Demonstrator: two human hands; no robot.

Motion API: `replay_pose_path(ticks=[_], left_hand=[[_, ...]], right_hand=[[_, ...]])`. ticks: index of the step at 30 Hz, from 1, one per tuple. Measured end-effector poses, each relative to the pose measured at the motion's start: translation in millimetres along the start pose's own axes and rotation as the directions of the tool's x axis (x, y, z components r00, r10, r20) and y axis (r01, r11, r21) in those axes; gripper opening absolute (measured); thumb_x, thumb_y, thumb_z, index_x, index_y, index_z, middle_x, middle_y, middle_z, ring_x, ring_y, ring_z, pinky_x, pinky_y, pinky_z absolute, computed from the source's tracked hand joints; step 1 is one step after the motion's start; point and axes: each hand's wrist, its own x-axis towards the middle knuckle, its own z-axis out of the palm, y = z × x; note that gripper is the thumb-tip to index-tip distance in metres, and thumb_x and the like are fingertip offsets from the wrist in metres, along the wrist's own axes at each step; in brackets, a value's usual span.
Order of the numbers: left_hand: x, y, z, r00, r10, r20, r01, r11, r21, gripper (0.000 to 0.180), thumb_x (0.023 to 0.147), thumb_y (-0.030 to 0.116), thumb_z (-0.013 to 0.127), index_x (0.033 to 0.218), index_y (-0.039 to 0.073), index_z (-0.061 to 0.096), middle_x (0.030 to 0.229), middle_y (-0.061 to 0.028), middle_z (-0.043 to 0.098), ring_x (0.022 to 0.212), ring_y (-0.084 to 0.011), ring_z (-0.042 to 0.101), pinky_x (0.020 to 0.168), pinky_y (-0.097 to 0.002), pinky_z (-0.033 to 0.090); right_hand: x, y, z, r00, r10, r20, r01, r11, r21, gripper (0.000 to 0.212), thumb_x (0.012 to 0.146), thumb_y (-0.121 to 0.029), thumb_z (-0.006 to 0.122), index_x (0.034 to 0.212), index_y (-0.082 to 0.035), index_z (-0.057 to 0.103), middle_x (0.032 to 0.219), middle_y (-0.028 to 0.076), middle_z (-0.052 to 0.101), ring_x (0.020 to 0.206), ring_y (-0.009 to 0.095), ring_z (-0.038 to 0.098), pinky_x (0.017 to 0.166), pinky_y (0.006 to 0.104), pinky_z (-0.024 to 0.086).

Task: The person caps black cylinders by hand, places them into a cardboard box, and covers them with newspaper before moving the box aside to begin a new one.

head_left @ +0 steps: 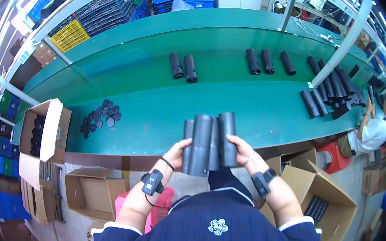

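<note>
Several black cylinders (202, 142), stiff and rather slippery I'd guess, sit clasped between left hand (178, 153) and right hand (243, 150), best squeezed around their sides.

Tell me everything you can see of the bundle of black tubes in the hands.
The bundle shows at least four black cylinders, seemingly plastic, one finely patterned. They lie side by side, roughly parallel, ends uneven, held at the table's near edge. The left hand grips its left side, the right hand its right.
</note>
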Motion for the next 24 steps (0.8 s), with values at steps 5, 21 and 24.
replay_pose_path(ticks=[5, 21, 24], left_hand=[[59.4, 55.5, -8.8, 0.981, 0.185, -0.065, -0.182, 0.982, 0.038, 0.037, 0.084, 0.027, 0.065, 0.11, 0.002, 0.059, 0.104, -0.0135, 0.065, 0.092, -0.0253, 0.065, 0.084, -0.0428, 0.053], [77.6, 162.3, -70.1, 0.93, 0.212, -0.3, -0.177, 0.974, 0.14, 0.046, 0.087, 0.035, 0.06, 0.118, 0.002, 0.055, 0.111, -0.0137, 0.064, 0.1, -0.0269, 0.062, 0.091, -0.0437, 0.048], [77.4, 174.5, -92.8, 0.951, 0.117, -0.287, -0.079, 0.987, 0.14, 0.047, 0.085, 0.037, 0.063, 0.116, 0.002, 0.057, 0.109, -0.014, 0.064, 0.097, -0.0265, 0.062, 0.089, -0.0425, 0.049]], right_hand=[[72.9, -66.6, 1.8, 0.993, 0.071, 0.09, -0.065, 0.996, -0.06, 0.042, 0.086, -0.021, 0.065, 0.119, 0.0, 0.051, 0.107, 0.013, 0.062, 0.095, 0.024, 0.063, 0.085, 0.0422, 0.052], [207.2, -79.8, 21.4, 0.989, 0.144, 0.016, -0.141, 0.985, -0.099, 0.042, 0.082, -0.024, 0.07, 0.114, -0.002, 0.055, 0.106, 0.012, 0.063, 0.095, 0.026, 0.063, 0.087, 0.0459, 0.05], [219.3, -79.0, 3.5, 0.982, 0.187, -0.026, -0.189, 0.977, -0.099, 0.037, 0.081, -0.025, 0.07, 0.109, -0.003, 0.059, 0.1, 0.01, 0.065, 0.089, 0.023, 0.064, 0.08, 0.0431, 0.053]])
